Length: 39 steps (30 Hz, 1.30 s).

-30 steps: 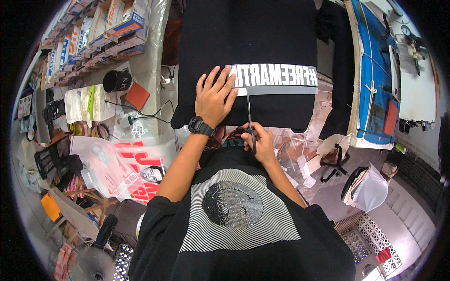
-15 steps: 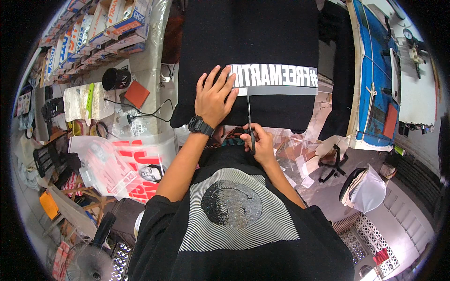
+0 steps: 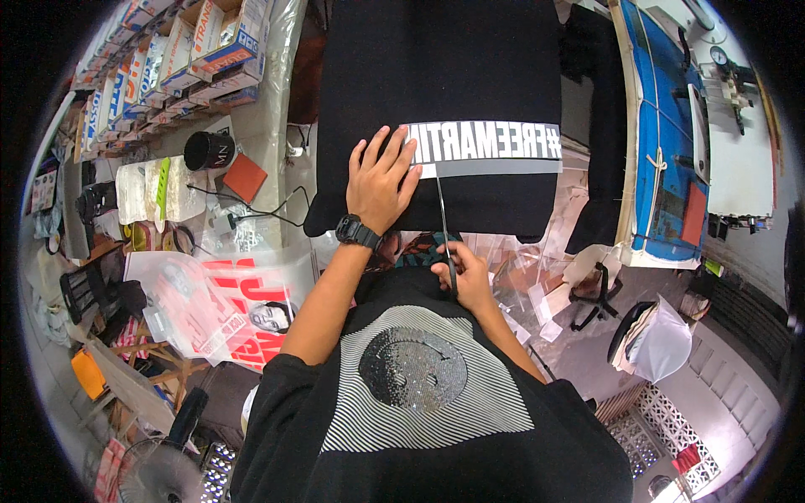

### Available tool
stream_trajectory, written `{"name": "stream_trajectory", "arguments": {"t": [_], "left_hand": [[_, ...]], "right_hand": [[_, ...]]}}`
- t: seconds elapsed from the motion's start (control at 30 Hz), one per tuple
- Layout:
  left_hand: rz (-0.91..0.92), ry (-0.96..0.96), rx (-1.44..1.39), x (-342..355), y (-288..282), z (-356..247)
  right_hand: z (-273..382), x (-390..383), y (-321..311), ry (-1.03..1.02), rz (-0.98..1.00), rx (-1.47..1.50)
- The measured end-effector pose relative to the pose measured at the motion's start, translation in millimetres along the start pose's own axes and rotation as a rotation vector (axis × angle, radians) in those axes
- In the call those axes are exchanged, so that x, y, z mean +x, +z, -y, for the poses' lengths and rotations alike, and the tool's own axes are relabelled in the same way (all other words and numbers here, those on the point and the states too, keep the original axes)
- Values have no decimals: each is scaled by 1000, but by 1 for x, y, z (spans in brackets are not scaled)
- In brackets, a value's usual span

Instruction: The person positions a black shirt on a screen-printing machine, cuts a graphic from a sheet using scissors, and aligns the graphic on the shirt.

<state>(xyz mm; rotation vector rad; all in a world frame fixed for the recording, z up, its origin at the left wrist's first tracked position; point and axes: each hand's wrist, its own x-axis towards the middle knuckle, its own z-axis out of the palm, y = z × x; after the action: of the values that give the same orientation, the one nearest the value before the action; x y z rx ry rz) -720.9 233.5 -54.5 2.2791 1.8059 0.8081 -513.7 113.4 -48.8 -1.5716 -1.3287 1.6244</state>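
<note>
Black cloth (image 3: 444,59) lies spread out in front of me. Across its near part runs a narrow strip (image 3: 503,142) with white mirrored lettering and a grey lower band. My left hand (image 3: 381,180), with a black watch (image 3: 358,232) on its wrist, lies flat over the strip's left end, fingers stretched out, hiding that end. Closer to my body, my right hand (image 3: 470,275) is closed round the dark handle of a pair of scissors (image 3: 444,210). Their thin blades point away from me, tips at the strip's lower edge beside my left thumb.
On the left stand stacked boxes (image 3: 197,50), a black mug (image 3: 208,151) and a red-brown block (image 3: 245,176). Printed clear film (image 3: 222,314) lies nearer. A blue-covered frame (image 3: 658,126) with rope stands at right. Scraps (image 3: 537,293) lie below the cloth's edge.
My right hand and the scissors have drawn slightly toward my body, and the blades tilt a little more. The left hand stays flat on the strip. The whole view has shifted slightly.
</note>
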Motion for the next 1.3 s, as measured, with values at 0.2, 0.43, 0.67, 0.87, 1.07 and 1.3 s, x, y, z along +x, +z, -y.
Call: {"name": "stream_trajectory", "arguments": {"t": [0.2,0.43,0.67,0.87,1.07,1.3], "left_hand": [[-12,-1,-8,0,0,0],[-10,1,-6,0,2,1],[-7,6,2,0,2,1],[-20,0,-4,-2,5,3],[-18,-5,-20,0,2,3],[-23,-9,-41,-1,2,3]], "right_hand": [[7,2,0,-1,-10,138],[10,9,-2,41,46,201],[16,16,5,47,27,230],[23,24,6,16,27,208],[19,20,0,40,41,229],[23,23,3,32,32,219]]}}
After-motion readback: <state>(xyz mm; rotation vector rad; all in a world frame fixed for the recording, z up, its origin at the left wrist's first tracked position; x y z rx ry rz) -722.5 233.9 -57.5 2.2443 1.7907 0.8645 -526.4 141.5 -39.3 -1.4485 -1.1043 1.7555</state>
